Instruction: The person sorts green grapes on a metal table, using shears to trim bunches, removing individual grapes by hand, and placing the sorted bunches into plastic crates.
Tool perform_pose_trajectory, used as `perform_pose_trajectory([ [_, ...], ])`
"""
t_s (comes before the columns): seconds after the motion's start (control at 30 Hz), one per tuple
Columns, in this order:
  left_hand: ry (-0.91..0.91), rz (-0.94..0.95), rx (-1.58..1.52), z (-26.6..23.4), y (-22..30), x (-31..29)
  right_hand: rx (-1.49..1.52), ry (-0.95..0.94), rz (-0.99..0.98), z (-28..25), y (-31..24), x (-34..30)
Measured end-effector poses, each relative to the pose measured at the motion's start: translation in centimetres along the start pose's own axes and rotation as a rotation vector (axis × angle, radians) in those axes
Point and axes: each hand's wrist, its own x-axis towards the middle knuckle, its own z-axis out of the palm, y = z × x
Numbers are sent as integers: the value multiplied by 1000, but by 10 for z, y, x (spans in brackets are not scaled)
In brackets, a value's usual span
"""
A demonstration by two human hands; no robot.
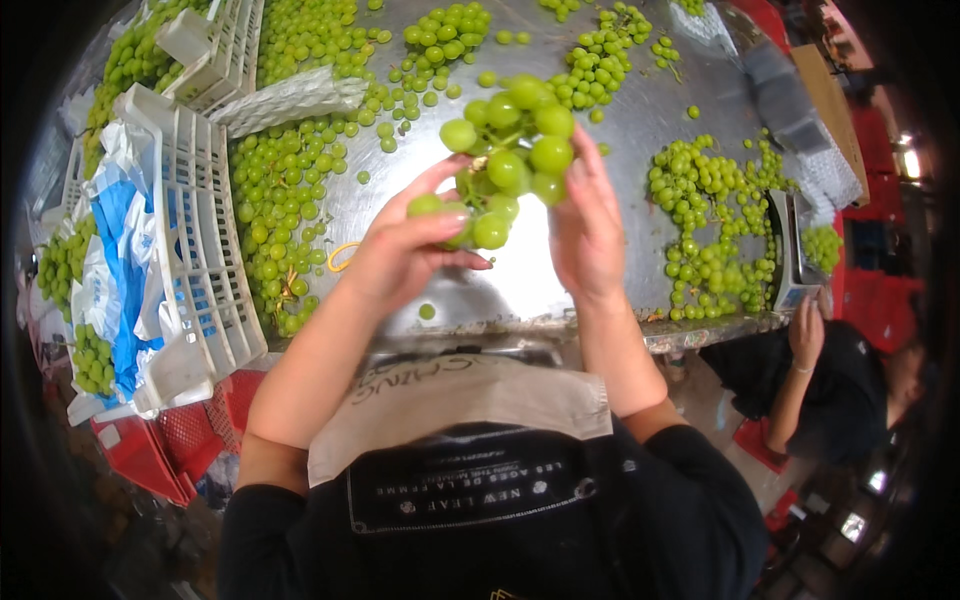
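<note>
Between my two hands, above the metal table point(540, 285), is a bunch of green grapes point(505, 165). My left hand point(415, 235) grips its lower left side, with the thumb and fingers around some of the berries. My right hand point(592, 225) rests along the bunch's right side, fingers stretched upward and partly hidden behind the grapes. A yellow rubber band point(342, 257) lies on the table beside my left wrist. One loose grape point(427, 312) sits near the front edge, below my left hand.
Many loose grapes point(285, 180) cover the table's left side. A white plastic crate point(205, 240) with blue and white wrapping stands at the left. More bunches point(710, 220) lie at the right, by a scale point(790, 245). Another person's hand point(806, 330) is near it.
</note>
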Motion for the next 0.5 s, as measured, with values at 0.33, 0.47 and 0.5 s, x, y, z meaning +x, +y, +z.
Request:
perform_pose_trajectory([
  [0.33, 57, -122, 330, 7, 7, -6, 701, -2, 404, -10, 27, 12],
  [0.47, 317, 200, 1014, 8, 13, -8, 712, 175, 409, -1, 28, 8],
  [0.5, 414, 352, 1201, 11, 14, -8, 708, 211, 400, 1, 27, 8],
])
